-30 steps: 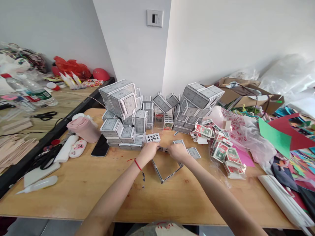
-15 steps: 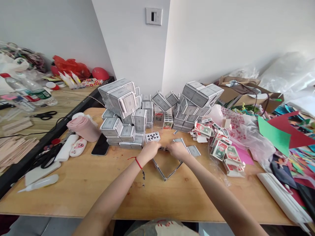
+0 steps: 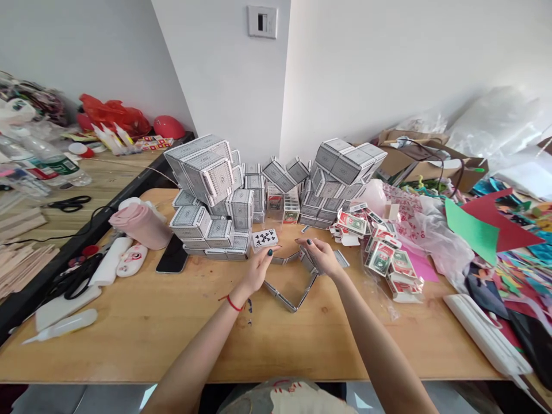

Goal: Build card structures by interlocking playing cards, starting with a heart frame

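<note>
On the table before me stands a heart-shaped outline of joined playing cards (image 3: 280, 296), set on their edges, with its point toward me. My left hand (image 3: 255, 270) is at its left lobe, thumb and fingers stretched out and holding nothing. Over the right lobe is my right hand (image 3: 321, 257), its fingers apart and slightly bent; it covers part of the card outline. A stack of playing cards (image 3: 264, 237), clubs side up, lies just beyond my left hand. Partly behind my right hand lies a patterned card (image 3: 341, 259), back side up.
Card-block structures stand at back left (image 3: 228, 201) and back right (image 3: 340, 172). Opened card boxes (image 3: 383, 256) and plastic bags (image 3: 435, 224) lie to the right. A phone (image 3: 171, 256), pink roll (image 3: 140, 224), scissors (image 3: 84, 276) and glue bottle (image 3: 66, 326) are on the left.
My hands have drawn apart from the top middle of the card outline, the left toward the left and the right slightly right. Their fingers have opened, and the outline's top edge now shows.
</note>
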A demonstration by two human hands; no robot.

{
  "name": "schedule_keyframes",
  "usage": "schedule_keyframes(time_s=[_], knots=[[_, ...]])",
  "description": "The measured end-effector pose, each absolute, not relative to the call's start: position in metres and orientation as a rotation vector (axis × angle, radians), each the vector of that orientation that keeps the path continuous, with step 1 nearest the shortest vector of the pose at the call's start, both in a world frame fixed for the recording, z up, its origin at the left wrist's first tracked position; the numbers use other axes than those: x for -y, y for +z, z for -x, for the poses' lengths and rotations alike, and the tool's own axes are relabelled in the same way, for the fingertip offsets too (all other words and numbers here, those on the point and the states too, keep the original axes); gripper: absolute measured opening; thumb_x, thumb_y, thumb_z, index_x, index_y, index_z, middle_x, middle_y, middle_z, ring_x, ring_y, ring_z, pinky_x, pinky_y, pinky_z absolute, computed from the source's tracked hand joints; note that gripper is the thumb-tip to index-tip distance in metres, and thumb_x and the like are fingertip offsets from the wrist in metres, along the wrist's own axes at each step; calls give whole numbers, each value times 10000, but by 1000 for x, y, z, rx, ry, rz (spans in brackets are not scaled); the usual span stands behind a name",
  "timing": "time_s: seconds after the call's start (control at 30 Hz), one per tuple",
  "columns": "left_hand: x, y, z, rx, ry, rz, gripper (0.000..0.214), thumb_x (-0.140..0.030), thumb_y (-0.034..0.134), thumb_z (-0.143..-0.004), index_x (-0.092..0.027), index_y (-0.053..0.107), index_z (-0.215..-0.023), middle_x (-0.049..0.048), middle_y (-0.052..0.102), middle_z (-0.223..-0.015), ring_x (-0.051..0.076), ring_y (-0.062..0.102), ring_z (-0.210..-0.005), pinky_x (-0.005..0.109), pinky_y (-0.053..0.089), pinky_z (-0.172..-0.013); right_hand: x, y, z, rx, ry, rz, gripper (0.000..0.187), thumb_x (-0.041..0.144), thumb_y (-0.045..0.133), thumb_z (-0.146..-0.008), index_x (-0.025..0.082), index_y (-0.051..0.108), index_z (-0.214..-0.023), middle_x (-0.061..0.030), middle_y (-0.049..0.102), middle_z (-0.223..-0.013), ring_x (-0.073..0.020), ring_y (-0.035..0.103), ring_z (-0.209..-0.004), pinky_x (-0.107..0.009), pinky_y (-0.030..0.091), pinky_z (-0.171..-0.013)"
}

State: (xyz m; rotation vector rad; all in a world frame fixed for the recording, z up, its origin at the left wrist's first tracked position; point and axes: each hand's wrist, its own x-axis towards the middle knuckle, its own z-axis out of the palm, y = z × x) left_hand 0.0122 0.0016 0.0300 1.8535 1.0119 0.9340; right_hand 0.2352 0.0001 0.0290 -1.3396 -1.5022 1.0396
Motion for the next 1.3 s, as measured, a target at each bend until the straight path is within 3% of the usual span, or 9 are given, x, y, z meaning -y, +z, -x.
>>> schedule_keyframes(time_s=[0.1,0.2,0.43,0.6,0.9,1.07,1.2,1.3], knots=[[16,12,-16,-1049,1101,-1709,404,-357,285,-897,-157,520,-1157,83,538,-1222,191,452,-1170,356,327,-1009,16,21,-231,1364,1135,1295,625,620,261,-823,167,630,-1046,-91,652,-1047,-229,566,-1042,-376,419,-910],[24,-1,-21,-1134,1192,-1602,413,-358,252,-903,-161,555,-1103,74,570,-1179,183,490,-1125,359,351,-993,27,15,-219,1326,1102,1275,634,589,185,-852,178,630,-1038,-89,644,-1062,-217,560,-1043,-360,409,-923],[24,-4,-25,-1126,1248,-1481,504,-365,191,-907,-154,648,-885,83,649,-1018,190,551,-1040,354,417,-932,25,6,-203,1215,968,1345,721,611,122,-834,144,671,-829,-127,680,-843,-231,623,-856,-350,474,-789],[27,-1,-22,-1180,1232,-1452,535,-380,177,-904,-156,656,-819,95,667,-940,197,576,-987,355,437,-901,17,2,-203,1127,1011,1295,628,603,216,-815,152,637,-696,-124,674,-703,-222,637,-714,-349,496,-706],[18,-4,-14,-1138,1248,-1388,486,-346,176,-902,-158,615,-813,98,662,-920,203,584,-963,375,442,-888,-7,12,-202,1138,1236,1204,579,648,314,-762,161,602,-639,-100,659,-595,-237,654,-691,-373,516,-657],[18,-9,-14,-1190,1328,-1381,455,-337,190,-898,-157,601,-822,99,654,-922,190,585,-939,359,428,-897,-14,21,-219,1176,1034,1289,499,577,397,-771,136,624,-829,-126,681,-835,-234,636,-833,-374,478,-772],[19,-6,-12,-1182,1275,-1442,483,-357,174,-901,-146,607,-865,103,650,-955,192,577,-964,358,422,-905,-6,22,-255,1373,576,1746,417,463,471,-758,142,595,-994,-136,618,-1053,-254,545,-1015,-396,391,-888],[20,0,-7,-1118,1208,-1540,503,-387,154,-903,-143,591,-959,106,623,-1046,197,544,-1037,374,391,-946,2,15,-265,1437,332,2116,503,442,512,-728,99,534,-1095,-191,558,-1106,-301,481,-1083,-418,362,-896]])
